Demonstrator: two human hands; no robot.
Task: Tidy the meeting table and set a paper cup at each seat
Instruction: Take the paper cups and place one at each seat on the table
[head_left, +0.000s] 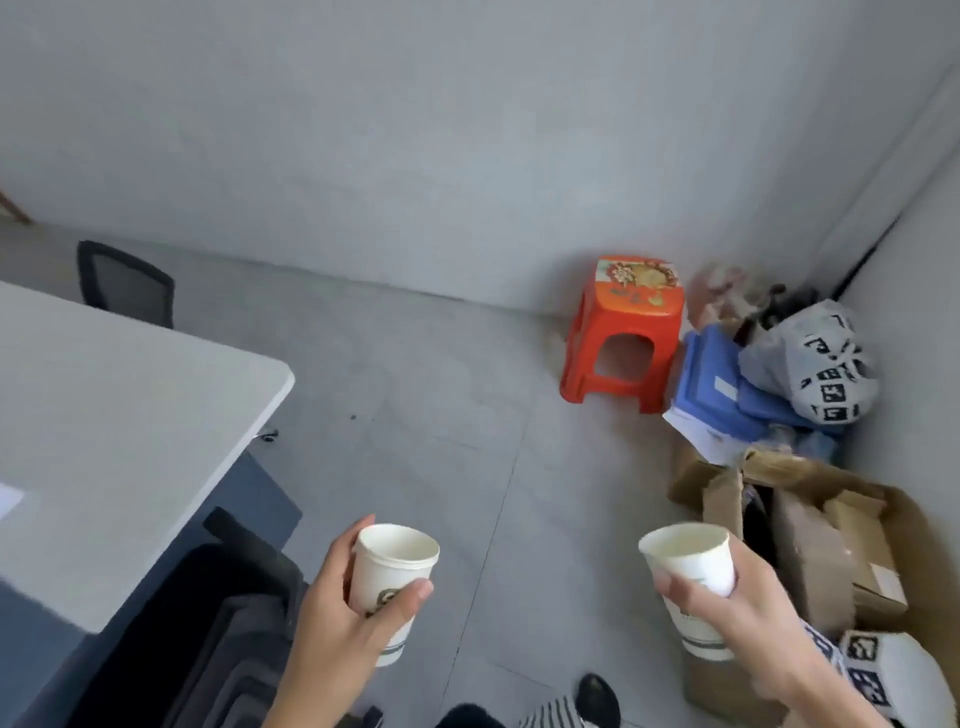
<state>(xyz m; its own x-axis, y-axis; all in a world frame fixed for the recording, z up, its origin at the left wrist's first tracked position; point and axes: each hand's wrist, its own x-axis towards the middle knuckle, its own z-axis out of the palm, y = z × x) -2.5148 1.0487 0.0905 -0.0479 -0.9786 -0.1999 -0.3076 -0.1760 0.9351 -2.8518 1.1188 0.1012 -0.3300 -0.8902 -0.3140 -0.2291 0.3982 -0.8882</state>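
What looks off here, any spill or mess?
No spill: left hand holds the left cup, right hand the right cup, both look empty. Odd: an open cardboard box, blue folders and a bag heaped on the floor by the red stool, right corner.

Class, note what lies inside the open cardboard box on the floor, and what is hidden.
Inside the cardboard box lie a smaller carton with a white label and a brown parcel. The right hand and its paper cup cover the near corner; the bottom is hidden.
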